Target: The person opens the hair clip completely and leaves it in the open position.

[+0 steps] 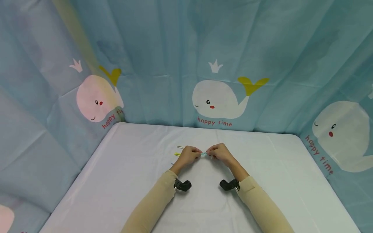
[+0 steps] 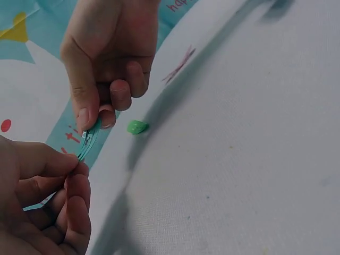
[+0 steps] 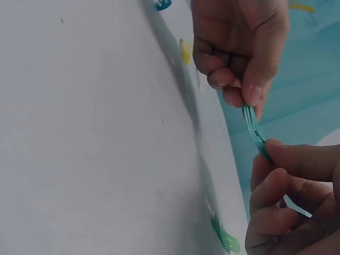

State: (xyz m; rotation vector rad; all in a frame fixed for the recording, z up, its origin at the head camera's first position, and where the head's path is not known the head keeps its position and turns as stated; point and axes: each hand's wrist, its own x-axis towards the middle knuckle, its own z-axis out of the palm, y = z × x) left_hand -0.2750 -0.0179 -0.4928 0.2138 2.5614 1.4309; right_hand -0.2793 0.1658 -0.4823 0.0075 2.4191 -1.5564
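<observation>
Both hands meet over the middle of the white table (image 1: pixel 122 181) and pinch one slim teal hair clip (image 1: pixel 204 154) between them. My left hand (image 1: pixel 198 152) grips its left end between thumb and fingers; my right hand (image 1: pixel 210 154) pinches the other end. In the left wrist view the left hand (image 2: pixel 74 169) is at the bottom left, the right hand (image 2: pixel 93 118) above it, and the clip (image 2: pixel 87 141) spans the gap. The right wrist view shows the right hand (image 3: pixel 271 154) low, the left hand (image 3: pixel 249 101) above, and the clip (image 3: pixel 254 127) between them, held off the table.
Other small clips lie on the table near the hands: a yellow one (image 1: pixel 177 154) by the left hand, a green one (image 2: pixel 137 127) and a pink one (image 2: pixel 179 65). A blue whale-print curtain (image 1: pixel 215 64) surrounds the table on three sides.
</observation>
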